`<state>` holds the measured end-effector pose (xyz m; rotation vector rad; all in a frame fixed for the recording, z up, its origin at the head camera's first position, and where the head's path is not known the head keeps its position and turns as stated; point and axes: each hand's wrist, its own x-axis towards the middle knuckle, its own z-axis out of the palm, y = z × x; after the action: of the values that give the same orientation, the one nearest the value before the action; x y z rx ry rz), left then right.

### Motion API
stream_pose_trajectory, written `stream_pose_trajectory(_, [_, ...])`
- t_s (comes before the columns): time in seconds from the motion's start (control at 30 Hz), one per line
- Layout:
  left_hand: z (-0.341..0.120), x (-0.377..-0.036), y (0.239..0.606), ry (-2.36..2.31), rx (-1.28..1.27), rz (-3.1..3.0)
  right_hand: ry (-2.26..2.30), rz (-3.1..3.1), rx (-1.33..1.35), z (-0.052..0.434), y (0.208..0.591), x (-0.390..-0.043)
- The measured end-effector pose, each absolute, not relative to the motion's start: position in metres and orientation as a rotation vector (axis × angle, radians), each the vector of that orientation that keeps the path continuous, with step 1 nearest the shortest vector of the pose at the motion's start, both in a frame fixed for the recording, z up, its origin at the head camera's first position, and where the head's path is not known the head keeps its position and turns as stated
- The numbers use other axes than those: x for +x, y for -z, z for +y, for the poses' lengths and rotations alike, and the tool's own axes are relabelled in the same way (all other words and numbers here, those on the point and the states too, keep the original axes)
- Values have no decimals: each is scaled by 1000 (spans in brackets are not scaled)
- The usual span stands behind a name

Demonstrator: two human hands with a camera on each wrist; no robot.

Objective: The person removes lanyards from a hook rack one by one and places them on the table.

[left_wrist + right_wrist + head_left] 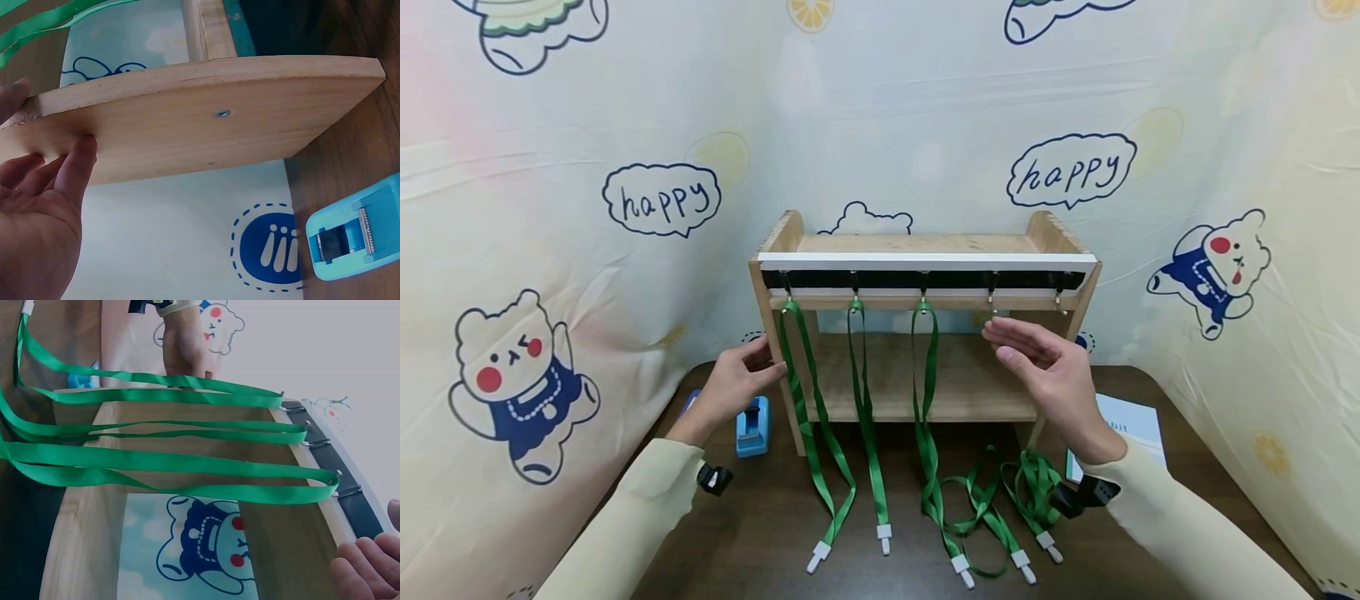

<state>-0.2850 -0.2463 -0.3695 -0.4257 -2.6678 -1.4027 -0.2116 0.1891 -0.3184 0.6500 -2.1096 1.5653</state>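
Observation:
A wooden shelf (925, 243) stands at the back of the table, with a black hook rail (955, 280) along its front. Three green lanyards (865, 400) hang from the left hooks; the two right hooks (991, 296) are bare. My left hand (741, 379) holds the shelf's left side panel (206, 119), fingers on the outer face and thumb at the front edge. My right hand (1037, 358) hovers in front of the shelf below the bare hooks, fingers straight, holding nothing. In the right wrist view its fingertips (369, 565) lie beside the rail (337, 469).
More green lanyards (1030, 492) lie tangled on the dark table in front of the shelf's right leg. A blue tape dispenser (752, 425) sits left of the shelf. A white booklet (1131, 425) lies at the right. A cartoon-print cloth surrounds the table.

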Motion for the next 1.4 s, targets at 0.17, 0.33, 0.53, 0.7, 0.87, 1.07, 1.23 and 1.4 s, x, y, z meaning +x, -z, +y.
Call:
stream_pose_trajectory(0.17, [-246,-285,369,1405,-427,-2674,-1582,-2113,679,182,320,-218])
stream_pose_trajectory(0.33, [-247,-285,370,1406,-425,-2674,-1591,-2120,710,173,318,-225])
stream_pose_trajectory(0.53, [-246,-286,371,1391,-435,-2671,-1575,-2144,741,161,315,-232])
stream_pose_trajectory(0.7, [-246,-286,370,1392,-439,-2669,-1546,-2163,767,151,315,-236])
stream_pose_trajectory(0.87, [-246,-287,369,1377,-433,-2670,-1546,-2167,757,145,317,-237])
stream_pose_trajectory(1.07, [-247,-288,368,1363,-434,-2669,-1540,-2172,748,139,317,-239])
stream_pose_trajectory(1.23, [-247,-287,369,1370,-429,-2671,-1549,-2179,740,129,317,-243])
stream_pose_trajectory(1.4, [-247,-285,369,1387,-428,-2669,-1558,-2202,692,120,320,-247])
